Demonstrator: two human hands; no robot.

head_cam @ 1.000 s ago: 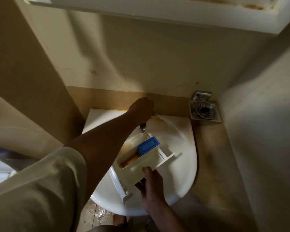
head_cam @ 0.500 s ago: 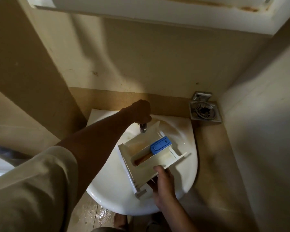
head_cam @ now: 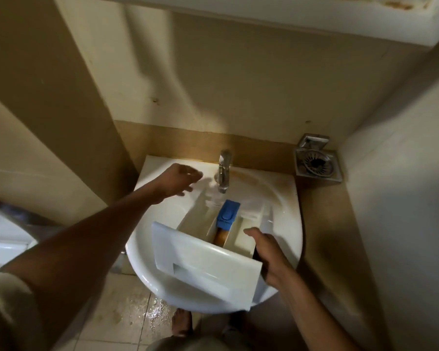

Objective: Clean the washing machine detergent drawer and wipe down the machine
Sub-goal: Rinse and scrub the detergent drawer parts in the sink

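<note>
The white detergent drawer (head_cam: 203, 262) lies in the white sink (head_cam: 287, 198), its front panel toward me and its far end under the chrome tap (head_cam: 223, 173). A blue cap (head_cam: 228, 214) sits on its middle compartment, with brown residue just below it. My right hand (head_cam: 268, 254) grips the drawer's right side, thumb over the top edge. My left hand (head_cam: 180, 179) hovers left of the tap, fingers loosely curled, holding nothing. Blurred streaks below the spout look like running water.
A steel drain fitting (head_cam: 317, 163) sits on the ledge at the back right. Beige walls close in on both sides, and a white shelf hangs overhead. A white appliance edge (head_cam: 3, 236) shows at the left. The tiled floor (head_cam: 137, 315) below the sink is wet.
My left hand has let go of the tap and pulled back to the left. The drawer has turned so its front panel faces me, far end under the spout.
</note>
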